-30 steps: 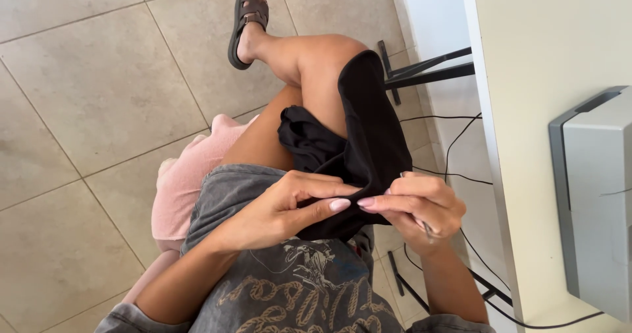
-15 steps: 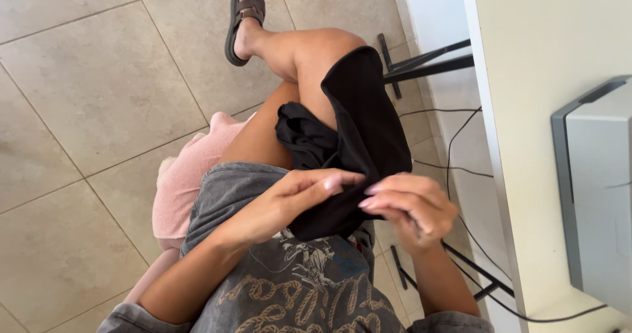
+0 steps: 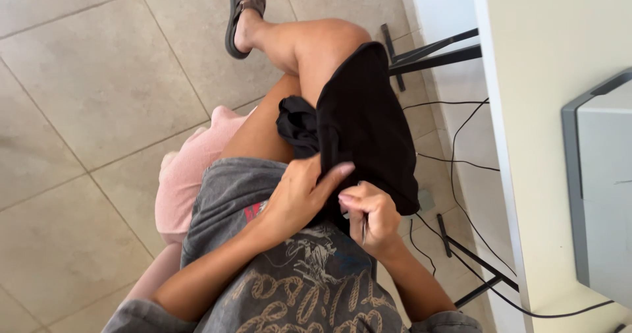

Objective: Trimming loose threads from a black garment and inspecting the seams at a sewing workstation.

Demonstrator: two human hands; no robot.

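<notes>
**Black cloth worked over a raised knee, both hands at its near edge**

A person sits on a pink seat [image 3: 187, 181], looking down at their own lap. A black cloth [image 3: 368, 122] is draped over the raised knee, spreading from the knee at the far end down to the lap at the near end; a crumpled fold of it bunches on the left side, against the thigh.

The left hand [image 3: 299, 198] grasps the near left edge of the cloth, fingers stretched along the fabric with the fingertips [image 3: 343, 169] pressed on it. The right hand [image 3: 368, 211] is clenched just beside it, at the near edge of the cloth, and pinches a thin, dark, slender thing [image 3: 364, 227] that points down out of the fist; it is too small to tell what it is. The two hands are almost touching.

The person wears a grey printed shirt [image 3: 303, 274]. A foot in a dark sandal [image 3: 242, 10] rests on the tiled floor [image 3: 85, 96] at the far side. To the right stands a pale surface [image 3: 546, 109] on black metal legs [image 3: 434, 53], with a grey box-shaped device [image 3: 602, 188] on it. Black cables [image 3: 461, 142] hang down beside the wall and trail under the surface.
</notes>
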